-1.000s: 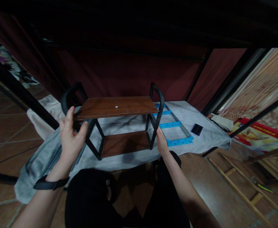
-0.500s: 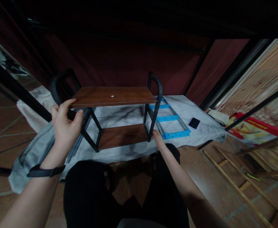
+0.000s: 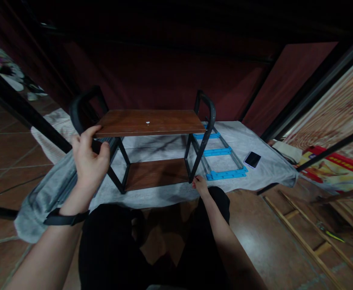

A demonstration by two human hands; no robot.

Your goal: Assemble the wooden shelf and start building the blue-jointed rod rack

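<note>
Here's the left hand point(image 3: 89, 163), bare, and just below it a black wristband point(image 3: 64, 218), plain and smooth, broader at the outer side, slimming as it wraps round! Bare too is the right hand point(image 3: 200, 185), and look, both the left forearm point(image 3: 54, 251) and the right forearm point(image 3: 221, 231) are uncovered. Down to the black trousers point(image 3: 110, 245), so deep in tone that any seams and folds vanish into shadow!

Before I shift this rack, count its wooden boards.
2 boards on the rack: the upper board, with the left hand at its left end, and the lower board, below it, between the black side frames. No others show there.
</note>
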